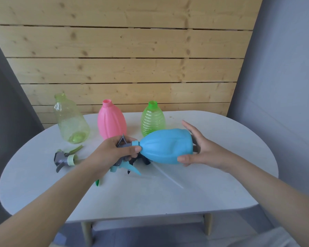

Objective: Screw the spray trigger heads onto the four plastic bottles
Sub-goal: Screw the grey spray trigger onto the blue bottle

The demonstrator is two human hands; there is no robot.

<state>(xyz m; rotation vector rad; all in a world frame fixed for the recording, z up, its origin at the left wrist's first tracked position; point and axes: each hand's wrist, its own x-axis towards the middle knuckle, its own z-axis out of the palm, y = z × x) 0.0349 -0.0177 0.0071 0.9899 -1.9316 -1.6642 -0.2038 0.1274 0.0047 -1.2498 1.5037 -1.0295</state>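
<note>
Blue bottle mid-table between both hands; near edge open

Trigger head mostly hidden inside left hand, loose heads beneath partly covered

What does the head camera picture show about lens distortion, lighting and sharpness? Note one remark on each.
Head view: wide-angle distortion leans the wooden plank wall inward and bows the white table; lighting is soft and even, with only faint shadows under the blue bottle; the left hand and right hand are slightly soft, and the trigger heads beneath them blur together.
</note>
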